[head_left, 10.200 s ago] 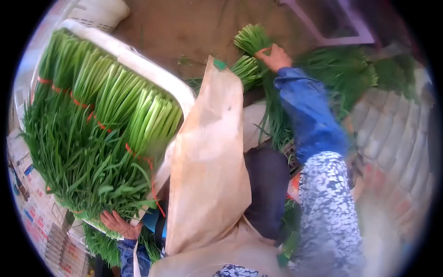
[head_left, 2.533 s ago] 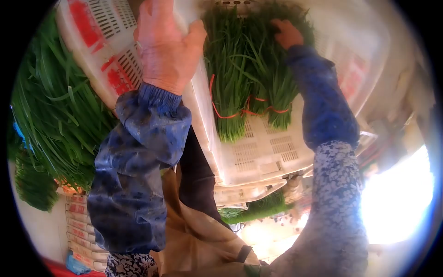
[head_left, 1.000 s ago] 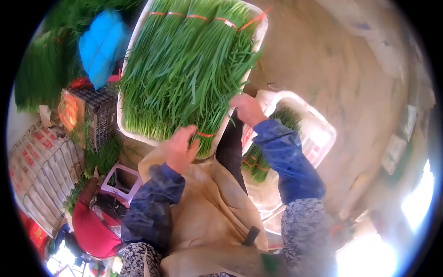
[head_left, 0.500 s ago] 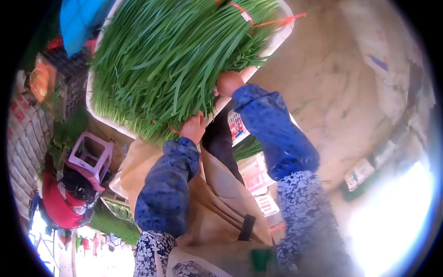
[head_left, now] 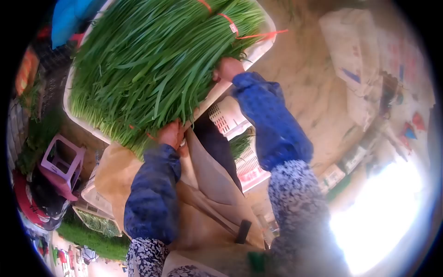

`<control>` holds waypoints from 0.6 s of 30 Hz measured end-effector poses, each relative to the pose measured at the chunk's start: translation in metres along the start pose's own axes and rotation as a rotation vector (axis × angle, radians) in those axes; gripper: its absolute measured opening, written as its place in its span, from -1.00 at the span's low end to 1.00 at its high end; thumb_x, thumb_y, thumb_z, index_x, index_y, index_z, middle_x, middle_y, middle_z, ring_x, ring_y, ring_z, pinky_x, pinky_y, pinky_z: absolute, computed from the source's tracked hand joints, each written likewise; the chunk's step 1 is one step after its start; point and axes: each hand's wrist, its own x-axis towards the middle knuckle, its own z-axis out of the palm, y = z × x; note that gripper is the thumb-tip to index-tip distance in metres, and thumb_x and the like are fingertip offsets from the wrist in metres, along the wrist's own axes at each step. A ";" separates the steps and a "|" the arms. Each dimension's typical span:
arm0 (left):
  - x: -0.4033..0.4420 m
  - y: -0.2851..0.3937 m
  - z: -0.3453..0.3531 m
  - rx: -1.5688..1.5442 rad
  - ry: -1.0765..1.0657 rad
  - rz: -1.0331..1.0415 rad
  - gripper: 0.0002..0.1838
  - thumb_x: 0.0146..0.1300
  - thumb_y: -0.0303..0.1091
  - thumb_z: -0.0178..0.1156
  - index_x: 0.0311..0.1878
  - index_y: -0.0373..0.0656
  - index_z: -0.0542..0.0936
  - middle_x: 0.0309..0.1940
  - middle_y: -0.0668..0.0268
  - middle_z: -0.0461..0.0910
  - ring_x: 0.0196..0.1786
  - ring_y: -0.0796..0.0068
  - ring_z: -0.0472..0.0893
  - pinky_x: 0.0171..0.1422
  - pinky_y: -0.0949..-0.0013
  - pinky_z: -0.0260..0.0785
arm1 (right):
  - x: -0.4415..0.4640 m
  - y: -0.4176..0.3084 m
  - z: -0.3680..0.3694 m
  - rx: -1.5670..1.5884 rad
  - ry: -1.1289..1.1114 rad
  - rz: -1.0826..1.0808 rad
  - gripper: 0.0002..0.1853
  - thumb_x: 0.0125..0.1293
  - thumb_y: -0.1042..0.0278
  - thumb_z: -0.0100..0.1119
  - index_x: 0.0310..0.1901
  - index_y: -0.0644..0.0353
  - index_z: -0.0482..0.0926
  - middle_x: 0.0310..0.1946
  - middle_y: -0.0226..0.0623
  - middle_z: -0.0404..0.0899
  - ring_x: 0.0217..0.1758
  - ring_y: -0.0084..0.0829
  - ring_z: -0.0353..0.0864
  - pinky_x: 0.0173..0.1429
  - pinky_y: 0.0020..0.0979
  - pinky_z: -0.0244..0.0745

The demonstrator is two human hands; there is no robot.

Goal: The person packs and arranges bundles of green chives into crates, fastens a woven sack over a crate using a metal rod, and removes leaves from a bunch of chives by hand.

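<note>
A white plastic crate [head_left: 69, 99] is heaped with long green garlic chives [head_left: 147, 69], tied in bundles with red ties [head_left: 227, 19]. My left hand [head_left: 170, 135] is at the crate's near side, fingers closed around the edge of a chive bundle near a red tie. Farther up the same rim, my right hand [head_left: 229, 70] curls into the leaves at the other part of the bundle. Leaves partly hide the fingertips of both hands. Blue sleeve covers reach to both wrists.
Below the rim, a white slotted basket [head_left: 244, 166] holds more greens. A lilac stool [head_left: 76, 161] stands at left, near a person in red [head_left: 23, 196]. A tan apron [head_left: 207, 212] covers my front. Pale sacks [head_left: 353, 55] lie on the floor at right.
The view has shifted, so the crate and stool appear farther left and more sacks show at right. Both hands stay at the chives along the near rim, with little change in grip.
</note>
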 end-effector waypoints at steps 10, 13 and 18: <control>0.005 0.132 -0.028 -0.173 0.125 0.061 -0.73 -0.01 -0.43 0.08 -0.17 -0.13 0.53 -0.40 0.02 0.57 -0.28 0.02 0.58 -0.15 0.06 0.43 | -0.003 0.012 -0.024 0.222 -0.147 -0.230 -0.83 -0.09 0.29 0.23 -0.47 0.17 0.67 -0.47 -0.10 0.62 -0.37 -0.12 0.63 -0.25 -0.21 0.53; 0.057 0.153 -0.021 -0.467 0.134 -0.237 -0.69 0.02 -0.43 0.05 -0.10 -0.20 0.48 -0.34 -0.06 0.56 -0.24 -0.05 0.57 -0.10 0.02 0.41 | 0.007 0.038 -0.063 0.450 -0.207 -0.244 -0.86 0.05 0.39 0.14 -0.41 0.23 0.66 -0.43 -0.06 0.62 -0.36 -0.10 0.61 -0.22 -0.25 0.50; 0.081 0.164 -0.023 -0.262 0.018 -0.422 -0.61 0.09 -0.27 0.05 -0.02 -0.27 0.42 -0.22 -0.19 0.53 -0.12 -0.15 0.53 0.00 -0.01 0.38 | -0.007 0.048 -0.162 0.341 -0.030 -0.455 -0.89 0.05 0.43 0.08 -0.43 0.16 0.61 -0.47 -0.10 0.57 -0.34 -0.10 0.57 -0.22 -0.22 0.44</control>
